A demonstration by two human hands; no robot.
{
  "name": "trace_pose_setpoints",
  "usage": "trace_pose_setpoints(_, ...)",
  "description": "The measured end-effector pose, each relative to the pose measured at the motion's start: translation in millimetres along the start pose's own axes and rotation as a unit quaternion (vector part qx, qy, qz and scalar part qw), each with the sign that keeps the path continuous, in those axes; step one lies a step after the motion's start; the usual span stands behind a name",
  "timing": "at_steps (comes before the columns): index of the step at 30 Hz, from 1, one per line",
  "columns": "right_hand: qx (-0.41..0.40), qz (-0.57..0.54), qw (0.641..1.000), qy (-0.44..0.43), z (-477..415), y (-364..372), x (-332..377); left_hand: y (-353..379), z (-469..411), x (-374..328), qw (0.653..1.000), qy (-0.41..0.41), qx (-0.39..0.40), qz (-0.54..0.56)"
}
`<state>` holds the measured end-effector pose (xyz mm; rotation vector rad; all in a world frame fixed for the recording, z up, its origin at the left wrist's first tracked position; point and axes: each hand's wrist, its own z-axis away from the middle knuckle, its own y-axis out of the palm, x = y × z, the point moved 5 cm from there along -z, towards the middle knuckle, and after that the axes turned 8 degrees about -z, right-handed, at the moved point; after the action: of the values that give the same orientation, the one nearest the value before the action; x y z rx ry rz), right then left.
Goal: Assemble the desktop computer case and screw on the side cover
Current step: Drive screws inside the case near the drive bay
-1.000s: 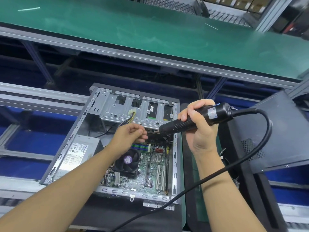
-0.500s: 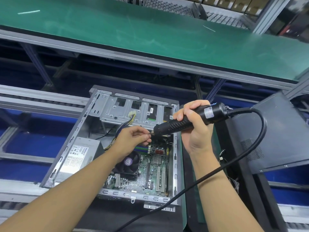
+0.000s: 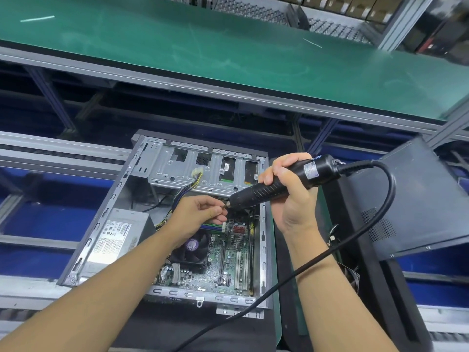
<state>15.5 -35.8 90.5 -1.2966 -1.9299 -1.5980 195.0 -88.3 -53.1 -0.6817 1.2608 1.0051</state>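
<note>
- Lying flat with its open side up, the computer case [image 3: 101, 224] sits on the lower line, below and nearer than the long green worktop [image 3: 228, 47].
- Both hands hover over the case's far right corner, above its interior and not resting on it.
- Right hand [image 3: 291, 199]: clenched round the black electric screwdriver [image 3: 253, 193]. The tool is tilted, with its tip pointing down and left toward the case and its butt end up and right.
- Left hand [image 3: 196, 214]: thumb and forefinger pinch the very tip of the screwdriver, other fingers curled under. Anything held between them is too small to make out.
- The two hands meet just in front of the metal drive cage [image 3: 177, 168], above the top edge of the motherboard [image 3: 228, 262].
- The left forearm crosses the case from its near left corner and hides part of the round cooler fan [image 3: 190, 250].
- Power supply [image 3: 114, 235] lies in the case's left half, well apart from both hands. A bundle of coloured wires [image 3: 187, 189] runs up toward the drive cage just left of the left hand.
- A black cable [image 3: 380, 194] loops from the screwdriver's butt, swings right, then trails down across the right forearm and past the case's near right corner.
- Side cover [image 3: 418, 199]: a dark panel with a vent patch, off the case, propped at a tilt to the right of it and beyond the right hand. Neither hand touches it.
</note>
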Motion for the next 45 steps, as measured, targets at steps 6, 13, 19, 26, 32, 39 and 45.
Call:
trace_pose_setpoints(6,0.051,0.017,0.998,0.025,-2,6,-1,-3,1,1,0.999,-0.002,0.030,-0.046)
trace_pose_setpoints(13,0.087,0.046,0.994,0.057,2,14,-10,4,12,9,0.994,-0.010,0.037,-0.101)
trace_pose_setpoints(19,0.059,0.044,0.995,0.067,12,9,-10,14,22,16,0.997,-0.032,0.025,-0.065)
trace_pose_setpoints(26,0.059,0.029,0.996,0.064,14,0,4,36,30,20,0.997,-0.047,0.046,-0.041)
trace_pose_setpoints(32,0.074,0.036,0.993,0.079,15,2,5,45,34,23,0.996,-0.059,0.054,-0.046)
trace_pose_setpoints(39,0.020,0.017,0.999,0.037,14,5,11,26,30,19,0.997,-0.061,0.033,0.039)
trace_pose_setpoints(45,0.030,-0.009,0.999,0.036,17,15,12,14,31,22,0.976,-0.139,0.087,0.142)
